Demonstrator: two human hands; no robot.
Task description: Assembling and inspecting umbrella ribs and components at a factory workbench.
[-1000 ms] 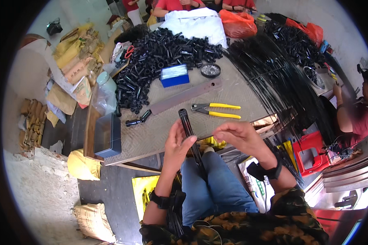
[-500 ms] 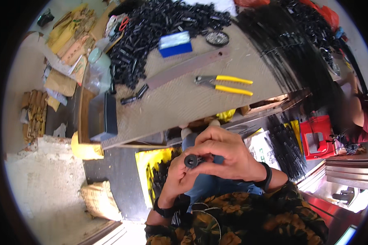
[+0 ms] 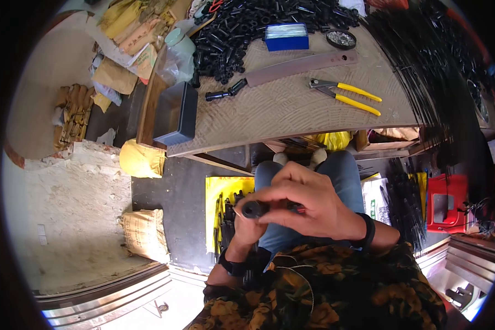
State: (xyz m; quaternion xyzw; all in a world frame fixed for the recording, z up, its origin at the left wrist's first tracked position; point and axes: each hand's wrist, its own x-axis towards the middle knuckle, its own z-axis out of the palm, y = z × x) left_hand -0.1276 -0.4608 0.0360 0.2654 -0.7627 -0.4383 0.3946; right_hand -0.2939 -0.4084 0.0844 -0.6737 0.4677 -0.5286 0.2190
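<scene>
Above my lap, both hands are together around a black cylindrical part (image 3: 252,209), whose round end with a hole faces up. My left hand (image 3: 247,230) is wrapped round it from the left, its fingers partly hidden. The thumb and fingers of my right hand (image 3: 309,201) pinch the part from the right, close to its top end. On the table ahead lie pliers (image 3: 344,96) with yellow handles, a long flat metal bar (image 3: 302,67) and two black parts (image 3: 225,92) beside the bar's left end.
The table (image 3: 280,113) bears a heap of black parts (image 3: 231,38), a blue box (image 3: 287,39) and a round dish of small metal pieces (image 3: 341,38). A grey bin (image 3: 176,113) stands at its left corner. Black rods (image 3: 418,71) lie at right; a red plastic stool (image 3: 448,203) stands below.
The view has shifted, so the table and its things now sit further right and higher. Both hands stay on the black part, and the right fingers have closed in nearer its top end.
</scene>
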